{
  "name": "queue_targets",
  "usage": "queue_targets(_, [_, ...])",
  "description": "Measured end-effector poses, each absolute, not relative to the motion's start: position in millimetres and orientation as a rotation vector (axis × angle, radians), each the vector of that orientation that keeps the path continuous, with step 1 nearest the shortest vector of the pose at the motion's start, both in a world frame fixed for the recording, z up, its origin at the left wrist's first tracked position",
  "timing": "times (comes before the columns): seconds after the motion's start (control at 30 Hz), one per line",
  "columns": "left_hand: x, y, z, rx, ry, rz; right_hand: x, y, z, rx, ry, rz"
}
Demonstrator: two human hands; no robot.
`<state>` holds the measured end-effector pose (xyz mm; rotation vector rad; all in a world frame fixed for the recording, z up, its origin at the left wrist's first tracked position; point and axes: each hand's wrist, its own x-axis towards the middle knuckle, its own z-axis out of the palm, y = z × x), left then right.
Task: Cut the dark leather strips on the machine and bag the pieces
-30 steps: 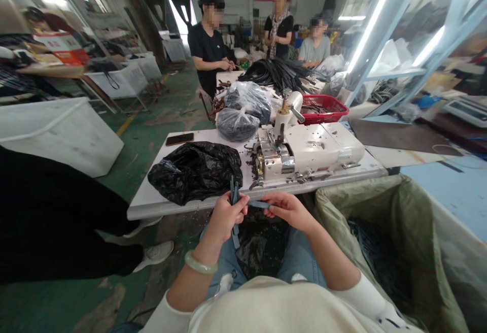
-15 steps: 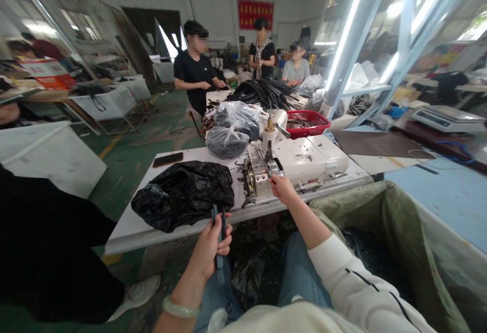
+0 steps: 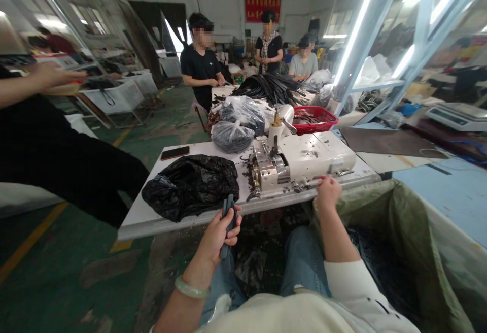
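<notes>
1. We are gripping a small bundle of blue-grey strips (image 3: 230, 211) in our left hand (image 3: 218, 232), the fingers curling round them and the thumb pressing along the near side; the strips are standing nearly upright, just off the near edge of the white table (image 3: 131, 220).
2. We are holding our right hand (image 3: 329, 191) near the right front of the white skiving machine (image 3: 315, 153), its fingers drawing in close together; it is looking small and blurred here, so we are not able to tell whether anything is sitting between the fingertips.
3. On the table's left half we are seeing a crumpled black plastic bag (image 3: 190, 186), with a phone (image 3: 175, 153) lying beyond it.
4. Farther back, a clear plastic bag (image 3: 233, 137) is resting left of the machine, and a red basket (image 3: 331, 120) is standing behind it.
5. To our near right, an olive sack (image 3: 413, 216) is gaping open, dark strips (image 3: 375, 252) lying inside.
6. A co-worker in a black T-shirt (image 3: 198, 64) is working at the far side.
</notes>
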<state>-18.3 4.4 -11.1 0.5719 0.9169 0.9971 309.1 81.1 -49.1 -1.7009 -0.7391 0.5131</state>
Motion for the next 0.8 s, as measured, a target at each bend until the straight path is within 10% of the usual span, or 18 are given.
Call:
queue_targets(0.17, [-3, 6, -5, 0.659, 0.901, 0.895, 363, 18, -63, -2.107, -0.592, -0.28])
queue_targets(0.4, [27, 2, -2, 0.803, 0.93, 0.788, 204, 16, -29, -1.118, -1.323, 1.394])
queue_targets(0.8, [-5, -15, 9, 0.658, 0.919, 0.818, 172, 18, -34, -0.732, -0.527, 1.829])
